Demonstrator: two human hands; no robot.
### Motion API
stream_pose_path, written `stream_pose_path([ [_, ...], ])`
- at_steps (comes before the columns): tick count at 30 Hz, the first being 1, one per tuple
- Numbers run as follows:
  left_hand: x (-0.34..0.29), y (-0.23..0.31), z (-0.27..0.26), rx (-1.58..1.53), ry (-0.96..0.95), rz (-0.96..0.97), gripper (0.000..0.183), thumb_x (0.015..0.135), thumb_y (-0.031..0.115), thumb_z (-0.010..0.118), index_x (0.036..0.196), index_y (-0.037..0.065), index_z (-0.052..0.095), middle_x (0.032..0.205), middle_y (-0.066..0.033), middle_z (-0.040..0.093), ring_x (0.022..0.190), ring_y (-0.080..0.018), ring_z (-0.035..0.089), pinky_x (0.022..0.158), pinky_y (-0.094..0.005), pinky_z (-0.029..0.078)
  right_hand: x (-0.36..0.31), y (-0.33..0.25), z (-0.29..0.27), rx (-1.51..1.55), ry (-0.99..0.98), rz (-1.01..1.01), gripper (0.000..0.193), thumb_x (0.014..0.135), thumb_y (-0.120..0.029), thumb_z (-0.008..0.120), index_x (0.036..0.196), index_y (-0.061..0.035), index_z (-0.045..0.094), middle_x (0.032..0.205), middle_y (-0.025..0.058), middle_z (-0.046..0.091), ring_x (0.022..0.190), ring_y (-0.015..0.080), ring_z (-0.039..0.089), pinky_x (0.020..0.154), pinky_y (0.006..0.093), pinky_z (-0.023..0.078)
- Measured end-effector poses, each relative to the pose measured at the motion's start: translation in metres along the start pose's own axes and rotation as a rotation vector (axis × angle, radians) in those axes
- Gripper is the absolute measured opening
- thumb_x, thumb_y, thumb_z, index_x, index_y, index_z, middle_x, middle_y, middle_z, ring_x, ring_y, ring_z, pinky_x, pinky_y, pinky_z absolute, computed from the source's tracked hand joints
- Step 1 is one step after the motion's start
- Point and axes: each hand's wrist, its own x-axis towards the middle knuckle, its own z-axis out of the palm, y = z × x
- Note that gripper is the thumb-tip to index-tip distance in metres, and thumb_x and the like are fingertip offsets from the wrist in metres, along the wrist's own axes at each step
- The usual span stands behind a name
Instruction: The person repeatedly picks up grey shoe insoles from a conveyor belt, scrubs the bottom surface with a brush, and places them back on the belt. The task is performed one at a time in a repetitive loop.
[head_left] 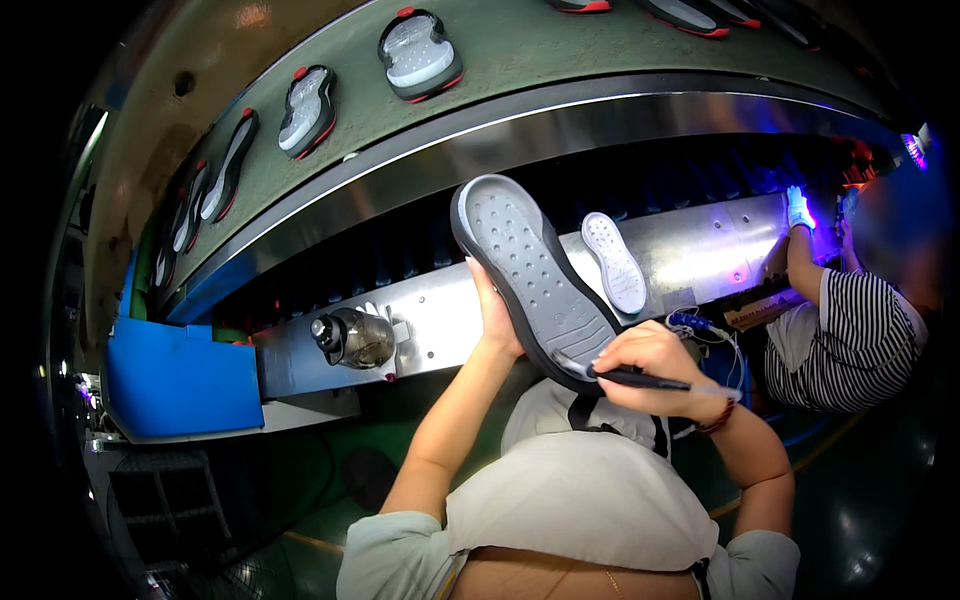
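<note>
A shoe sole (pixel 535 265), grey inside with a dimpled surface and a black rim, is held tilted in front of me. My left hand (pixel 492 312) grips its left edge, fingers partly hidden behind it. In my right hand (pixel 655 365) is a brush (pixel 640 379) with a dark handle, pinched between the fingers. Its tip meets the inside of the sole at the end nearer me. Just beyond the sole, a smaller white sole-shaped piece (pixel 613 262) lies on the metal ledge (pixel 450 305).
Beyond the ledge runs a green conveyor belt (pixel 355 95) bearing several grey-and-black soles with red parts, such as one sole (pixel 420 55). A dark bottle (pixel 355 337) stands on the ledge at left, near a blue panel (pixel 180 380). At right sits another person in a striped top (pixel 850 340).
</note>
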Motion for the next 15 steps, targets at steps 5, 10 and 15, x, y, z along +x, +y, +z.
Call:
stream_pose_path([
  [5,-0.013,-0.013,0.034,-0.078,-0.149,-0.125,0.083,0.079,0.072,0.016,0.128,0.009,0.037,0.118,-0.0118,0.05,0.105,-0.0245,0.051,0.09,-0.0384,0.043,0.036,0.0,-0.041,0.421,0.205,0.232,0.014,0.069,-0.002,0.066,0.083,0.0,0.065,0.076,0.0069,0.065,0.068,0.0101,0.06,0.063,0.0219,0.047],
  [10,-0.011,-0.014,0.059,-0.225,-0.317,-0.243,0.09,0.075,0.077,0.014,0.131,0.009,0.032,0.126,-0.013,0.043,0.112,-0.0261,0.046,0.095,-0.041,0.038,0.061,-0.002,-0.04,0.377,0.22,0.213,0.014,0.07,-0.004,0.065,0.082,0.0012,0.065,0.075,0.007,0.064,0.067,0.0091,0.059,0.059,0.0215,0.047],
  [15,-0.015,-0.001,0.06,-0.011,-0.062,-0.019,0.079,0.081,0.069,0.02,0.132,0.01,0.032,0.129,-0.0111,0.042,0.115,-0.0275,0.044,0.098,-0.0416,0.035,0.041,-0.011,-0.041,0.544,0.117,0.145,0.014,0.07,-0.001,0.065,0.083,0.0016,0.066,0.075,0.007,0.064,0.067,0.0078,0.058,0.059,0.0195,0.045],
])
